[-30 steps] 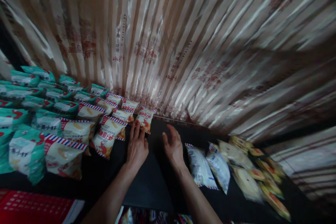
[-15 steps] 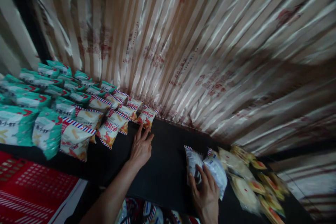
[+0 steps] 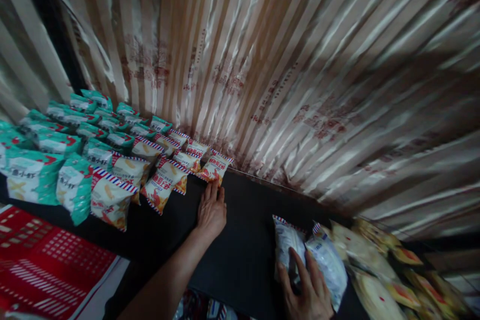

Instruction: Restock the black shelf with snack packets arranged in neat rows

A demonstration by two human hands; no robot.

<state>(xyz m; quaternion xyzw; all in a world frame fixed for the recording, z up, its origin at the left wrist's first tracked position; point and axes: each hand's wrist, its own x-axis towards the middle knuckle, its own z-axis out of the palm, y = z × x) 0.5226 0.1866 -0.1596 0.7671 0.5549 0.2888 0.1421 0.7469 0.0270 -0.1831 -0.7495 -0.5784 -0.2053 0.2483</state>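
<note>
Leftmost, in the bottom corner: a red plastic lattice crate, cut off by the edge of the view. Above it, spread over a black tabletop, crowded rows of teal-green plastic snack packets with white labels, reaching back to the wall. Directly right of those, overlapping like roof tiles, white snack packets with red-and-blue striped edges and orange print. At the right end of that group, close against the foot of the backdrop, the last striped-edged white packet.

Just below it, the left hand: palm down on the black surface, open, fingers straight and held together, fingertips touching the near edge of that last packet. Forearm trailing back to the bottom edge.

Then a bare stretch of black tabletop, well apart from both groups of packets.

Further right, near the bottom edge, the right hand: open, fingers spread and laid on top of two pale translucent plastic packets lying side by side, not curled around them. Thumb at the left packet's near corner.

Beyond those, to the far right, a blurred scatter of cream and yellow flat packets, print too smeared to read.

Behind everything, across the full width: a shiny beige striped satin curtain with faded red lettering.
</note>
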